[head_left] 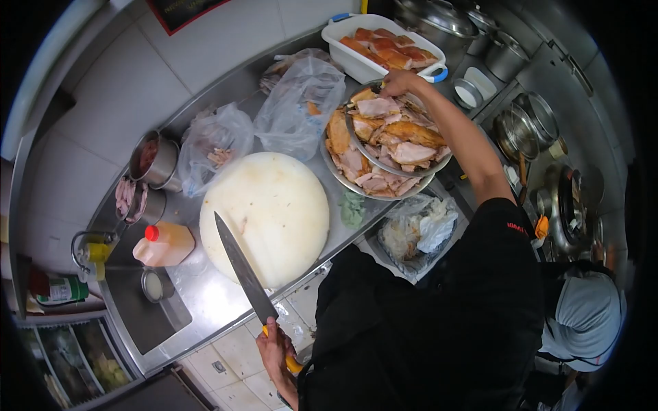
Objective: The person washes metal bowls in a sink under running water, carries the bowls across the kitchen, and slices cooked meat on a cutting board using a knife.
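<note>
My left hand (275,348) is closed around the yellow handle of a large knife (245,267), its blade angled across the front edge of a round white cutting board (271,198). My right hand (399,82) reaches to the far side of the upper metal bowl (362,149), fingers curled at its rim. That bowl is heaped with cut pieces of cooked meat (411,133) and sits on a lower metal bowl (384,196) of similar meat. Part of my right fingers is hidden.
A white tub (343,55) of browned meat stands behind the bowls. Plastic bags (301,103), metal pots (154,154) and a red-capped jug (164,244) line the counter. A sink (137,301) lies left, a lined bin (418,236) below. Another person (586,315) is at right.
</note>
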Tool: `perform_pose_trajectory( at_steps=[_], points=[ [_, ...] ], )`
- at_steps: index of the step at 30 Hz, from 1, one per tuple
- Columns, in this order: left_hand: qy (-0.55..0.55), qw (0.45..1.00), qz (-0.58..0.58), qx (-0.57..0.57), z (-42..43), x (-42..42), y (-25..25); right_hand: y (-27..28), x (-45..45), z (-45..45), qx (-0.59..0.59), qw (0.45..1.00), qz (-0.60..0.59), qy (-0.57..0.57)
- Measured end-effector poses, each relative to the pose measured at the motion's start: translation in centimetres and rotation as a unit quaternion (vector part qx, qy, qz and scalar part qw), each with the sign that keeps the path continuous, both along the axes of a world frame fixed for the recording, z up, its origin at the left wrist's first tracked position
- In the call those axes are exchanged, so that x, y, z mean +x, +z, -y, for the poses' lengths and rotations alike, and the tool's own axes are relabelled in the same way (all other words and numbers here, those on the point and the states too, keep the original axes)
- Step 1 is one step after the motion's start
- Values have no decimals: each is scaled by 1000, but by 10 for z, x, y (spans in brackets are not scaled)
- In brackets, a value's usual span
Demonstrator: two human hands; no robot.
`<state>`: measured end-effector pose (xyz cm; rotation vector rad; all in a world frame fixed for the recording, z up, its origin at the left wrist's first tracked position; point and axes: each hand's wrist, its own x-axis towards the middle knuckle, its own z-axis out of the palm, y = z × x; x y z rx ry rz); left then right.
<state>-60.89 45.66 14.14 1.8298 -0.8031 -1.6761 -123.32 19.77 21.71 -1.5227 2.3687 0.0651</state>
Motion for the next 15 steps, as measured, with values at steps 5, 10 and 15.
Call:
perform_pose_trajectory(
  at_steps=[5, 10, 15],
  points=[
    [-12, 1000, 8, -20, 8, -10, 0, -1, 15, 11, 40, 997, -37, -59],
    [-27, 999, 16, -36, 6, -15, -4, 2, 9, -3, -35, 995, 55, -75],
    [-29, 998, 37, -32, 3, -16, -7, 22, 4, -21, -147, 971, 163, -96]
  ],
)
